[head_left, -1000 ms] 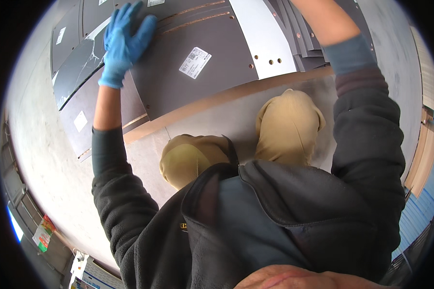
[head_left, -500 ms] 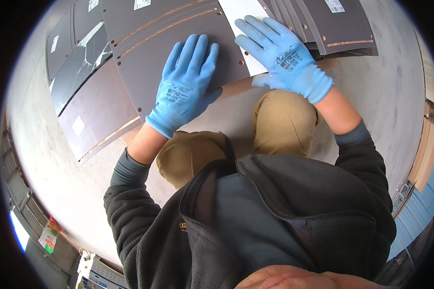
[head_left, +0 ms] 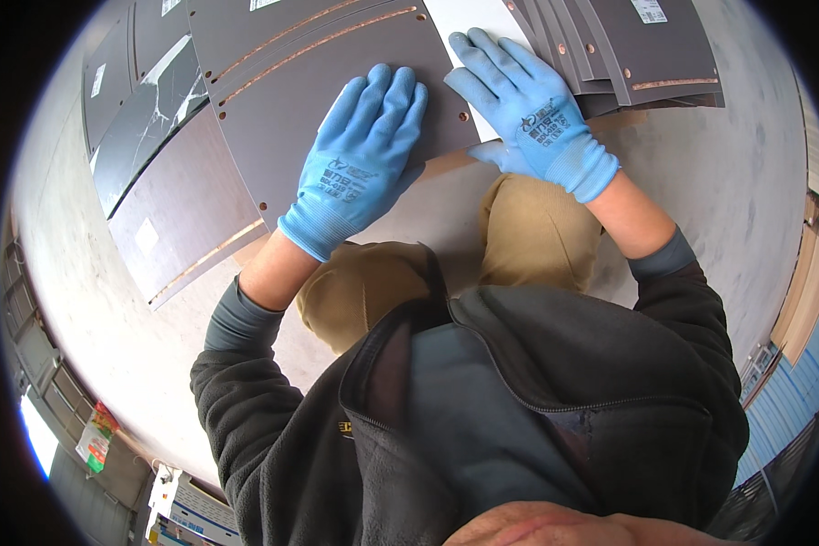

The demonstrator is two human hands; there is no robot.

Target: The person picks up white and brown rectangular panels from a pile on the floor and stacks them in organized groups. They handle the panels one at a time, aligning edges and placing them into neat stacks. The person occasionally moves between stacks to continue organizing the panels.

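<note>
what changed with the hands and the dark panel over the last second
The left hand came back from its far reach and now lies flat on the near dark panel. The right hand, out of view a second ago, now presses flat at that panel's right edge, over the white sheet. The panel stacks and the kneeling pose look unchanged.

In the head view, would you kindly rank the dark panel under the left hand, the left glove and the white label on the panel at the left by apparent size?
1. Dark panel, largest.
2. Left glove, though nearer the camera.
3. White label, smallest.
</note>
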